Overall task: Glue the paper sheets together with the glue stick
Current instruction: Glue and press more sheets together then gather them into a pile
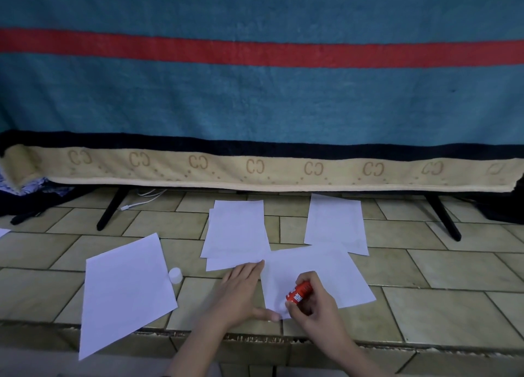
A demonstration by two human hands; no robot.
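A white paper sheet [326, 274] lies on the tiled surface in front of me. My right hand [314, 305] grips a red glue stick [299, 291], its tip down on the sheet's near left corner. My left hand [243, 291] lies flat beside the sheet's left edge, fingers spread, thumb pressing the near corner. The white cap [175, 275] stands to the left. Two overlapping sheets [235, 229] lie behind my left hand. Another sheet [336, 223] lies at the back right, and one [127, 288] overhangs the front edge at the left.
The tiled surface [453, 291] ends in a chipped front edge near me. A teal blanket with a red stripe [255, 93] hangs across the back over black stand legs [109, 212]. A white cable [141, 199] lies under it.
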